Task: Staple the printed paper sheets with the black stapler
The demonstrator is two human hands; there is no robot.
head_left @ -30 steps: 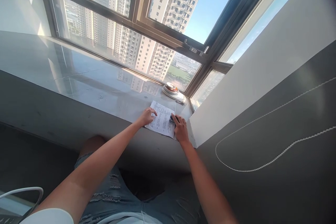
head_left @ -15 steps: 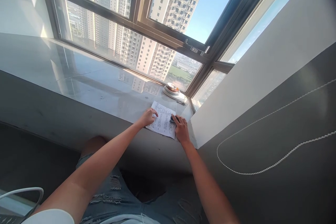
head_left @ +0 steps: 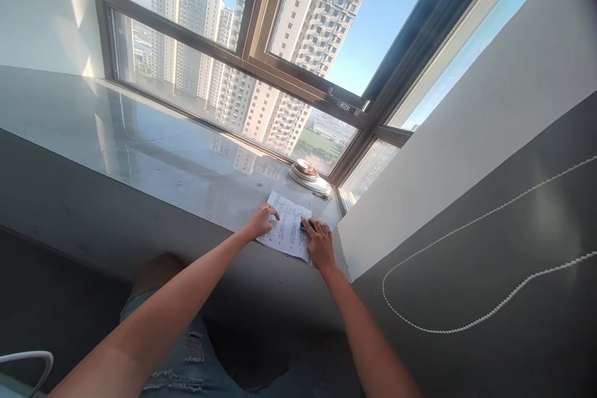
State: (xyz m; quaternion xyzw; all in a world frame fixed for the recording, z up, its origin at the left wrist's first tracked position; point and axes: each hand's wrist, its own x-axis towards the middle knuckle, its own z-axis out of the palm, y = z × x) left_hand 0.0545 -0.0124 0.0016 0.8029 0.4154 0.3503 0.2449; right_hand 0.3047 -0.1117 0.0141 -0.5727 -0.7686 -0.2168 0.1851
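Printed sheets of paper (head_left: 288, 227) lie on the windowsill near its front edge, with lines of dark text on the top page. My left hand (head_left: 261, 222) rests at their left edge, its fingers loosely bent and the index finger and thumb apart over the page. At the right edge of the sheets, my right hand (head_left: 321, 242) is closed around a small black object (head_left: 305, 224). Most of that object is hidden under the fingers, so I cannot make out its kind.
Behind the paper, a stack of round white and copper-coloured items (head_left: 308, 173) stands in the sill's corner by the window frame (head_left: 368, 127). A small dark item (head_left: 321, 195) lies close by. The glossy sill (head_left: 186, 168) runs left; a beaded blind cord (head_left: 438, 331) hangs at right.
The whole view has tilted slightly, so the sill and hands appear a little lower. Both hands keep nearly the same places at the paper, with the black object still in my right hand.
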